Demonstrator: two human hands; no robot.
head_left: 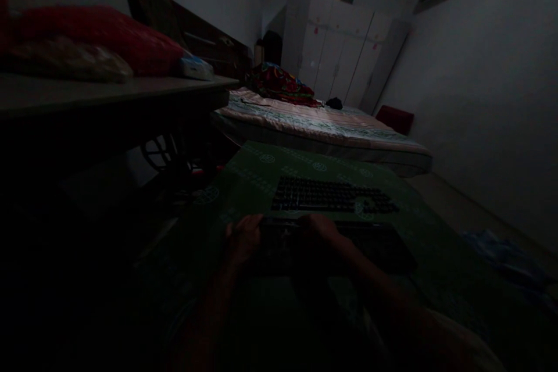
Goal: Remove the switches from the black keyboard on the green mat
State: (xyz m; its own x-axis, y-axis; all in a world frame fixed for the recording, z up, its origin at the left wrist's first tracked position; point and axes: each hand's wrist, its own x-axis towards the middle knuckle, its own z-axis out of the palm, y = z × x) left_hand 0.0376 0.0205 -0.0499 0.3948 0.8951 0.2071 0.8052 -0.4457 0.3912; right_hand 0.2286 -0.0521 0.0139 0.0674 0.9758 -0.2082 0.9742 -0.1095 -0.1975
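The scene is very dark. A black keyboard part with rows of keys (326, 195) lies across the green table (261, 177). Nearer to me is a long, flat black keyboard casing (379, 244), its surface details lost in shadow. My left hand (245, 238) is closed around the casing's left end. Over the casing, left of its middle, my right hand (320, 235) is curled near the far edge. Its fingertips are hidden, and I cannot see what they hold.
A bed (349, 125) with a red patterned blanket (283, 84) stands beyond the table. To the left, a raised tabletop (174, 88) bears a red bag (108, 35) and a small pack (196, 67). Bluish cloth (505, 253) lies low on the right. White wardrobes (335, 46) line the back.
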